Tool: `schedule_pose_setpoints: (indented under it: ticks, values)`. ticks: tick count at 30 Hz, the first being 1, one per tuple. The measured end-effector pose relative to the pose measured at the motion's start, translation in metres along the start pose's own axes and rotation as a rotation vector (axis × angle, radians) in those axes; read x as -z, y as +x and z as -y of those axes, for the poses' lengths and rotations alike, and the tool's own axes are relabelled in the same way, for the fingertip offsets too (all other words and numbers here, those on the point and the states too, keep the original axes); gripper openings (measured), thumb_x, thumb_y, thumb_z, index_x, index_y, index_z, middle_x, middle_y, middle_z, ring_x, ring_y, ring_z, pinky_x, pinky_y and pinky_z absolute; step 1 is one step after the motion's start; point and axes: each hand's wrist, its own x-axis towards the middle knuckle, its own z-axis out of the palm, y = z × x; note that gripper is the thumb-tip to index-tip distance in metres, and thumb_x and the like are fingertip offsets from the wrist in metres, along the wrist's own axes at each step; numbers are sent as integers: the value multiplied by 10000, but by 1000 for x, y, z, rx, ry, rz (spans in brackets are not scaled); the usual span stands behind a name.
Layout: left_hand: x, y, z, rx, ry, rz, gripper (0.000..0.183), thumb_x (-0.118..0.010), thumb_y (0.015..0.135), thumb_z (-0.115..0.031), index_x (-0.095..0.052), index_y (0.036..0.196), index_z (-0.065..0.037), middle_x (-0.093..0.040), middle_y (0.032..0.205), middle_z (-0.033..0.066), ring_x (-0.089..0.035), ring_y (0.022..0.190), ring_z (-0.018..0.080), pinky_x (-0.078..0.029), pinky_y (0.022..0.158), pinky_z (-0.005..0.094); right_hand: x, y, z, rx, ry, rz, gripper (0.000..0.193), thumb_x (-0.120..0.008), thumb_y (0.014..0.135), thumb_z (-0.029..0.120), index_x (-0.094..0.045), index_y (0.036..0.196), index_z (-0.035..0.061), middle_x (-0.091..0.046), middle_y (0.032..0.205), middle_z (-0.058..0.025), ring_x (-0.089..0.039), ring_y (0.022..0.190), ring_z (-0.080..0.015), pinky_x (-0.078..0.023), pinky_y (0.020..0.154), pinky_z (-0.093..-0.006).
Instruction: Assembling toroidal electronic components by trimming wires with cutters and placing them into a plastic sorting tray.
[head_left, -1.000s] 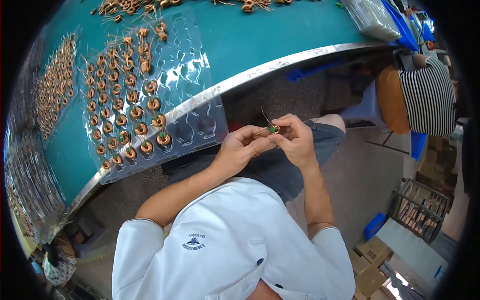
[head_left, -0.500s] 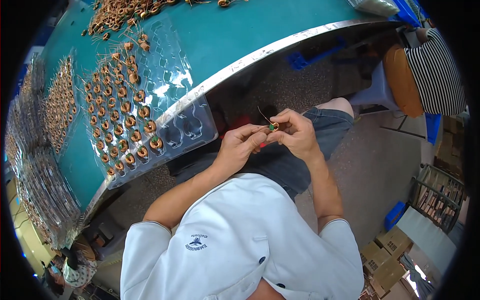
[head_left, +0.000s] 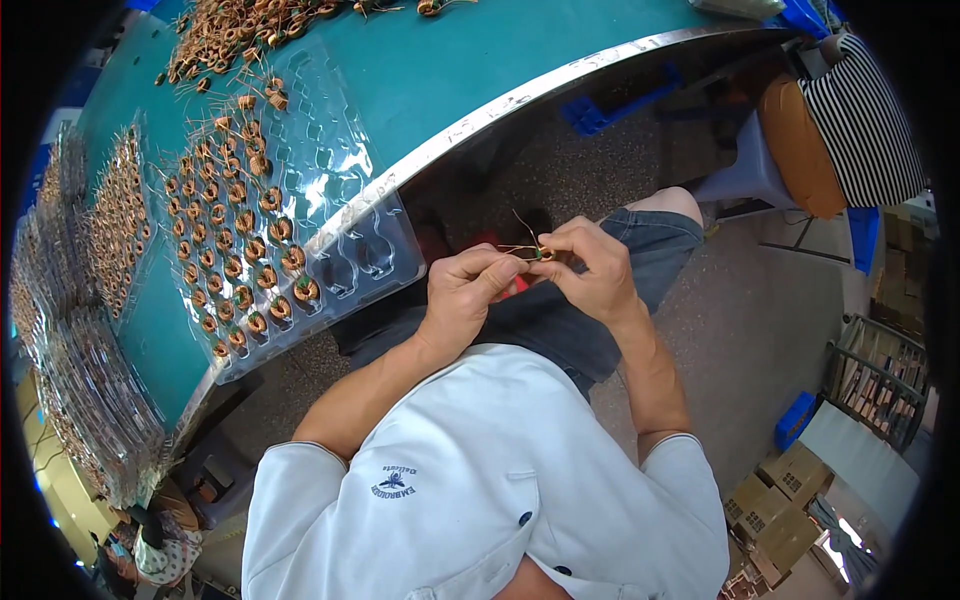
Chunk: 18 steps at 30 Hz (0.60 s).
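Above my lap, I hold a small ring-shaped copper-wire coil (head_left: 544, 254) with a bit of green on it. My right hand (head_left: 597, 270) pinches the coil between thumb and fingertips. My left hand (head_left: 466, 292) is closed beside it, thumb against forefinger, on the coil's thin wire ends. One loose lead sticks up above the coil. To the left, a clear plastic tray (head_left: 372, 285) overhangs the table edge. Rows of similar copper coils (head_left: 293, 259) fill its left part, and its cavities at the right hold none.
The teal table (head_left: 440, 75) has a pale curved edge. A heap of coils (head_left: 240, 35) lies at its far side. Stacked filled trays (head_left: 90, 390) stand at the left. A person in a striped top (head_left: 865, 125) sits at the right, with cardboard boxes (head_left: 785, 500) lower down.
My fingers have shifted slightly around the coil, and its leads now lie at a different angle. The view has tilted a little; the tray looks unchanged.
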Motion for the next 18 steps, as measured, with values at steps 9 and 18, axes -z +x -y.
schedule_pose_setpoints:
  ticks: [9,18]
  values:
    - [5,11,5,-94,278,-168,219,-656,929,-194,-663,1014,8,-570,979,31,-581,812,109,-490,737,242,-12,1,3,76,-79,14,251,-799,723,39,-635,912,20,-621,826,-109,-635,701,-235,-527,571,-307]
    - [16,13,6,-254,261,-114,141,-654,898,-103,-693,841,20,-588,975,51,-580,838,129,-470,750,252,-20,0,11,-152,-110,-47,241,-812,716,26,-689,921,-9,-637,778,-72,-618,593,-109,-469,509,-196]
